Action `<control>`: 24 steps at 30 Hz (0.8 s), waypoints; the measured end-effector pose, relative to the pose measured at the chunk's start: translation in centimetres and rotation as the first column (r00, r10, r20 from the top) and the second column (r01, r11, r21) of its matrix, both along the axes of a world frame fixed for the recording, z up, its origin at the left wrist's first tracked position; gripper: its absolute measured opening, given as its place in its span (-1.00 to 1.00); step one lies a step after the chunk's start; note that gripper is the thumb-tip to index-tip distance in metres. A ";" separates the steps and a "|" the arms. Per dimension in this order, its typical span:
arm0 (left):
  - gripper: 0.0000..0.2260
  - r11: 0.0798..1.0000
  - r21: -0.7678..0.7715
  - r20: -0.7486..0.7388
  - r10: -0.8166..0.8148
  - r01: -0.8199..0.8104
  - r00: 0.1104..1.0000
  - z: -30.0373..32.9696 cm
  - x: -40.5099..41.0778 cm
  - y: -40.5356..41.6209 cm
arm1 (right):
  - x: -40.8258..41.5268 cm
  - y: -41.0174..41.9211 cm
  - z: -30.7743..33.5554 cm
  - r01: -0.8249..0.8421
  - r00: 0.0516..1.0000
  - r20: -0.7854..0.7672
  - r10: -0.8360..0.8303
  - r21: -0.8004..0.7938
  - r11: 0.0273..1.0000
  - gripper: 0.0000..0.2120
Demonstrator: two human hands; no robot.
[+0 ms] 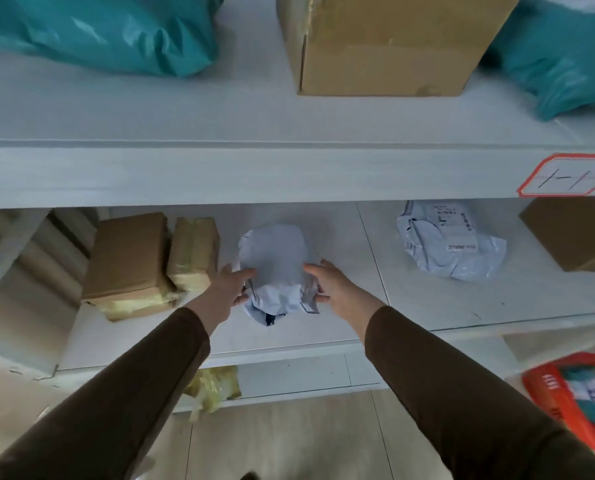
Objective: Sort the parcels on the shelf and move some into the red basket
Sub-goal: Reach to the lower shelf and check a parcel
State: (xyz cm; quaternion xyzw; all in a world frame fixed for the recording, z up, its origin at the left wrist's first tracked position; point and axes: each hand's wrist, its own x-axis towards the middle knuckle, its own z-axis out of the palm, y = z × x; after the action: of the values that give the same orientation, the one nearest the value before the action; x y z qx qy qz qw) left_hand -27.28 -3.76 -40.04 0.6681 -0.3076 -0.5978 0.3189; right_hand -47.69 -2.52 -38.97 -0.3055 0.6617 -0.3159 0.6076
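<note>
Left hand (227,289) and right hand (337,287) reach forward, fingers extended.

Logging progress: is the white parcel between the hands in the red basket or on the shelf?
On the shelf. The white parcel lies on the lower shelf board; the red basket sits apart.
</note>
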 end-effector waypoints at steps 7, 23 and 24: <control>-0.61 0.958 0.244 -0.325 -0.069 0.154 0.943 -0.2 -0.8 5.0 | -4.7 5.2 -1.1 -0.020 1.000 0.005 0.020 0.122 0.992 -0.66; -0.26 0.934 0.041 -0.607 -0.258 0.354 0.751 5.1 -10.5 15.3 | -12.5 13.6 10.6 -0.262 0.917 -0.389 0.089 -0.417 0.870 -0.70; -0.28 0.942 -0.008 -0.616 -0.269 0.335 0.741 5.6 -10.7 15.7 | -12.6 14.0 10.6 -0.247 0.920 -0.388 0.056 -0.463 0.851 -0.73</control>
State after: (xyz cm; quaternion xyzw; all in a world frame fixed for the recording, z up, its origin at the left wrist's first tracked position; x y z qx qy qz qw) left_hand -37.97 11.98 -34.44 0.3967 -0.2615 -0.8392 0.2646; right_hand -60.31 11.52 -28.39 -0.5578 0.6293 -0.3663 0.3983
